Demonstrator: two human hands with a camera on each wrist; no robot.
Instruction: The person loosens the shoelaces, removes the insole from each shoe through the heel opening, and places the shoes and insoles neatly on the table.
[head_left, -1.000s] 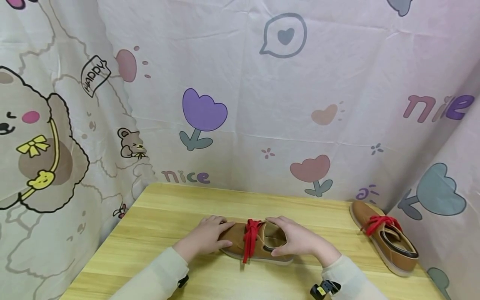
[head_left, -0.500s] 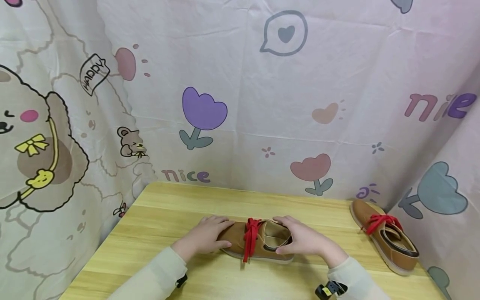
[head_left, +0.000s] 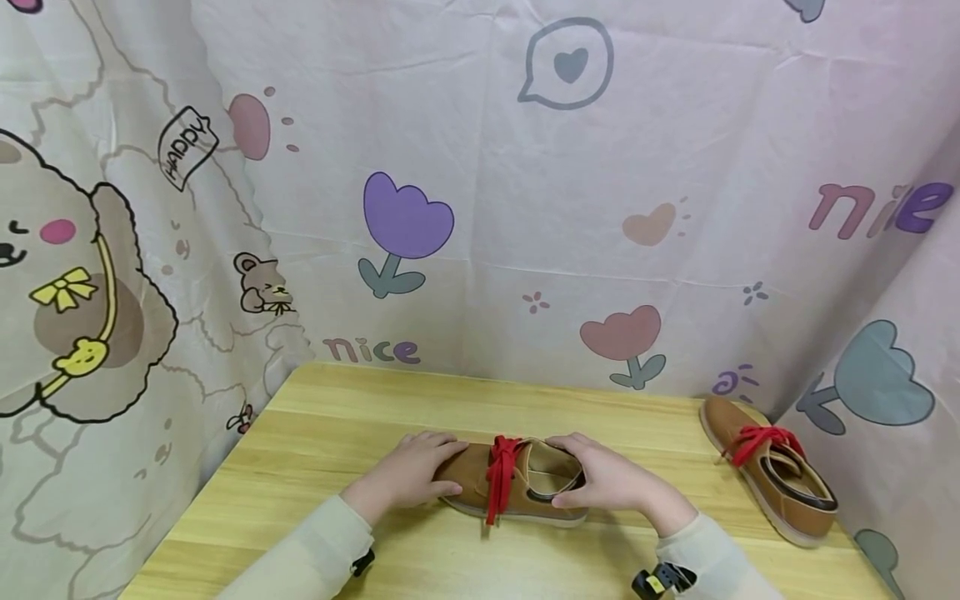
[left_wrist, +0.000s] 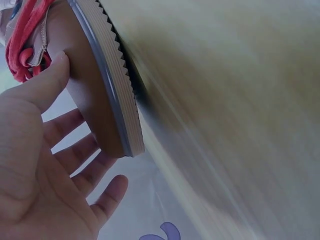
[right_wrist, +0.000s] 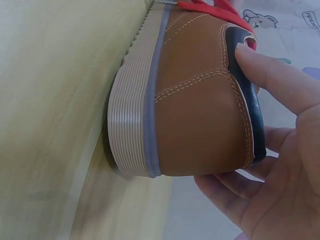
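Observation:
A brown leather shoe [head_left: 471,475] with a red lace [head_left: 502,481] lies on the wooden table, its toe to the left. My left hand [head_left: 411,471] holds the toe, thumb on the near side and fingers on the far side; the left wrist view shows the thumb [left_wrist: 50,82] against the brown upper. At the heel, my right hand [head_left: 603,475] holds the shoe, its thumb [right_wrist: 275,75] on the dark collar and the other fingers round the far side. The ridged sole [right_wrist: 129,125] faces the table. Most of the far-side fingers are partly hidden behind the shoe.
A matching brown shoe [head_left: 772,475] with a red lace lies at the right edge of the table [head_left: 337,408], toe pointing back. Behind and beside the table hangs a printed curtain [head_left: 480,208].
My right hand has shifted slightly to the right along the heel, uncovering more of the shoe's opening. The left hand and the shoe have hardly moved.

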